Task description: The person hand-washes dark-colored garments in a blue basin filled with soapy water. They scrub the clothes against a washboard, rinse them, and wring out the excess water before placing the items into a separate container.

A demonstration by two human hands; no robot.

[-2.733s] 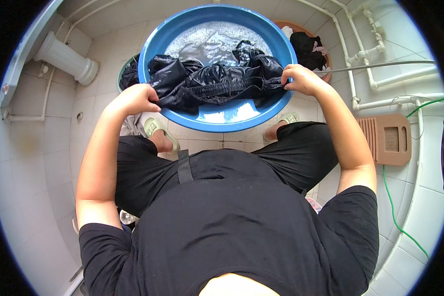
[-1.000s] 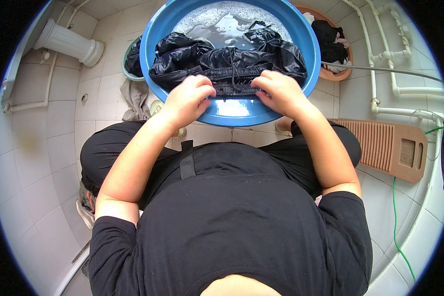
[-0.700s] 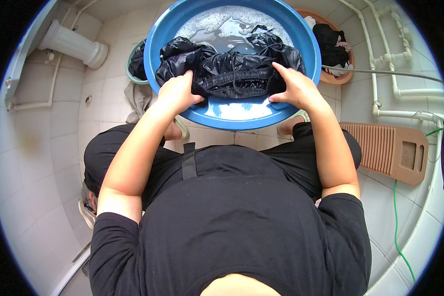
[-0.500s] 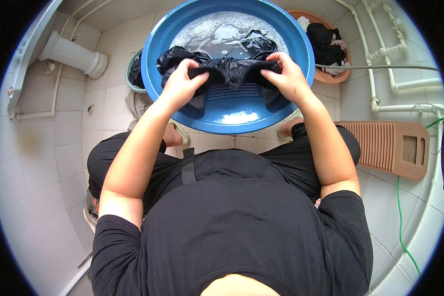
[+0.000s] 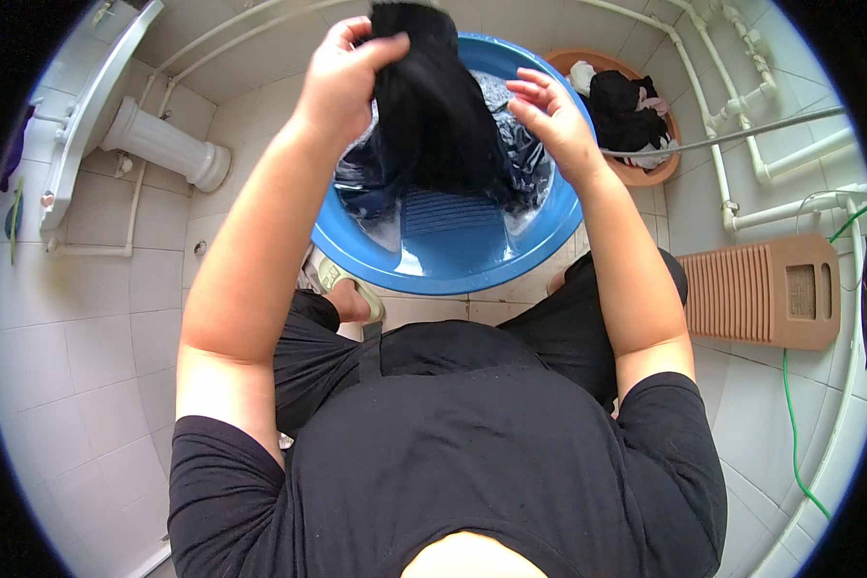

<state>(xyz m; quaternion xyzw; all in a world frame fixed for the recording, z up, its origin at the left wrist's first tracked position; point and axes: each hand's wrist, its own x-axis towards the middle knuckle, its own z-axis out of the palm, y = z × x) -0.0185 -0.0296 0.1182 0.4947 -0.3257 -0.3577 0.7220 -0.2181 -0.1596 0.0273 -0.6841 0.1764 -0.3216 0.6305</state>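
My left hand (image 5: pixel 344 77) is closed on the top edge of a wet black garment (image 5: pixel 433 125) and holds it up. The garment hangs down into the blue basin (image 5: pixel 453 275); which piece of clothing it is, I cannot tell. My right hand (image 5: pixel 557 123) hovers over the basin's right side, fingers apart and holding nothing, just right of the garment. More dark, glossy cloth (image 5: pixel 525 159) lies in the basin, with suds around it. A ridged washboard slope (image 5: pixel 453 217) shows at the basin's near side.
An orange basin (image 5: pixel 667 173) with black, white and pink clothes stands at the far right, and a grey hose (image 5: pixel 732 135) crosses above it. To the right is a brown washboard (image 5: pixel 761 289) near white pipes (image 5: pixel 790 207). A white pedestal sink (image 5: pixel 164 144) stands at left.
My left hand has lifted the black garment up and away from me. My right hand has let go of it and opened. The view has shifted slightly.
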